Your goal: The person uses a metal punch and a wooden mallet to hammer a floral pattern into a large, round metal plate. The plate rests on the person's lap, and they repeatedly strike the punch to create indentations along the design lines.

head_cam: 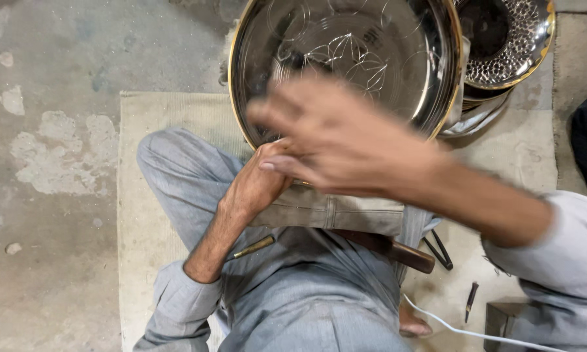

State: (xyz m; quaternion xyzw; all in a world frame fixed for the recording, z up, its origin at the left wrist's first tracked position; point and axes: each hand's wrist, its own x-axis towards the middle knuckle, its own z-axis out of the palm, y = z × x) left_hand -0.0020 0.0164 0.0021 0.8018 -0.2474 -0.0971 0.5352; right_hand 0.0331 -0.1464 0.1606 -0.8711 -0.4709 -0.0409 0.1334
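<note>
The left hand [257,182] is curled tight on the near rim of a large polished metal tray [385,45], which stands tilted against the person's lap. The right hand [336,140] sweeps blurred across the tray's face, fingers spread and holding nothing. Leaf lines are engraved in the tray, which is otherwise empty. Behind it, at the mat's far right corner, leans a hammered bowl [515,45]. The person sits on a pale mat [156,124] on stained concrete floor [45,195]; a small brass punch [254,246] lies on the lap.
</note>
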